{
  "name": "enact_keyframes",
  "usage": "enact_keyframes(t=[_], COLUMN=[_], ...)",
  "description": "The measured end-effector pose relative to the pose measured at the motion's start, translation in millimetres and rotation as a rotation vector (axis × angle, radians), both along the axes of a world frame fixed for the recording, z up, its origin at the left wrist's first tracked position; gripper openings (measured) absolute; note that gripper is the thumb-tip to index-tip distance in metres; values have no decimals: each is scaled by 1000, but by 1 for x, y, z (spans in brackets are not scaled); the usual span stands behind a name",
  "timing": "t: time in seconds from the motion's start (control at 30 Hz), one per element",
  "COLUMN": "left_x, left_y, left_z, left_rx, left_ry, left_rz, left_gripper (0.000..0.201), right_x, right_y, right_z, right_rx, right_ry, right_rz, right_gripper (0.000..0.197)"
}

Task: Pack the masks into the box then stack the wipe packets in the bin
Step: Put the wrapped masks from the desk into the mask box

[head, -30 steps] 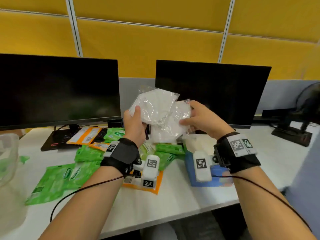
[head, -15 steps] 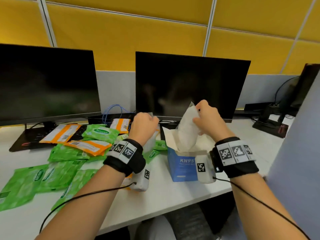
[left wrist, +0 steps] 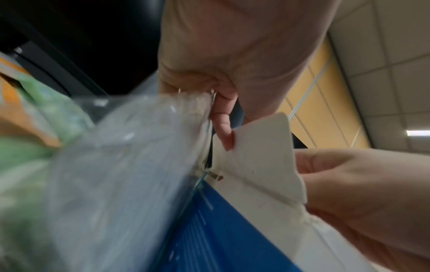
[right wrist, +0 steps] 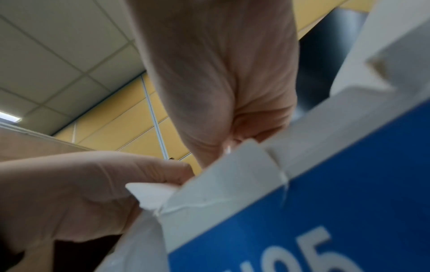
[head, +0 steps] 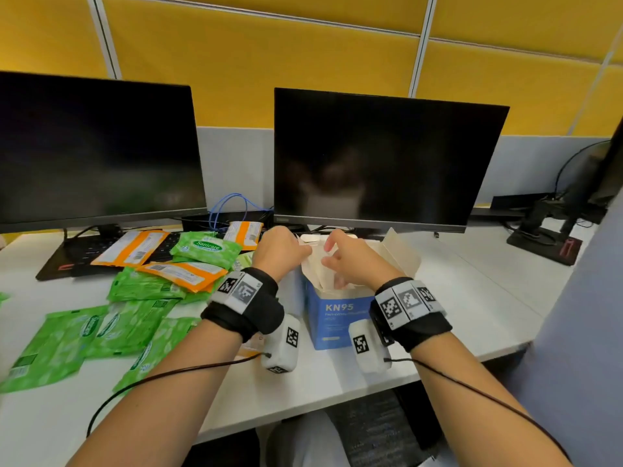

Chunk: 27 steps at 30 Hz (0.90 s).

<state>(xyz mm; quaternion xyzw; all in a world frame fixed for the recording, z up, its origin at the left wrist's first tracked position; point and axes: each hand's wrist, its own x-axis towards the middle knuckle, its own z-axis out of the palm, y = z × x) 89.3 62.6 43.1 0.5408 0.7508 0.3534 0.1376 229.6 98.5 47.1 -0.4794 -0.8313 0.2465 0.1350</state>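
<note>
A blue KN95 box (head: 337, 318) stands open near the desk's front edge, flaps up, with white masks (head: 320, 274) sticking out of its mouth. My right hand (head: 344, 261) reaches down into the opening, fingers curled on the mask there; the flap hides the fingertips in the right wrist view. My left hand (head: 283, 251) is at the box's left rim. In the left wrist view it grips the top edge of a clear-wrapped mask (left wrist: 116, 174) hanging against the box (left wrist: 221, 230). Green wipe packets (head: 205, 247) and orange ones (head: 135, 247) lie left of the box.
Two dark monitors (head: 371, 156) stand close behind the box and the packets. A keyboard (head: 84, 251) lies under some packets. Blue cables (head: 232, 207) sit between the monitors. More green packets (head: 101, 332) spread to the desk's front left. The desk edge (head: 337, 396) runs just below my wrists.
Both hands came down from chest height to the box. The right hand lowered its mask into the opening and sank further in; the left hand moved to the box's left rim.
</note>
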Motion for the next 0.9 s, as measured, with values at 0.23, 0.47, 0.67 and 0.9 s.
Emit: enact_keyframes(t=[0.23,0.47,0.67,0.9], left_x=[-35,-33,-19,2], left_y=[-13,-28,-24,-19], left_z=[-1,36,46,21], left_rx=[-71,612,797,421], left_ry=[11,-110,-363,-737], left_rz=[10,190,10,-209], left_gripper=[35,38,33,45], right_x=[-22,-16,5,27], right_y=[-9,-8,-3,4], right_z=[11,3,37,26], right_rx=[2,41,-69,-113], right_ry=[-71,-188,795,987], right_rz=[133,205,-44,-96], right_gripper=[31,46,39,77])
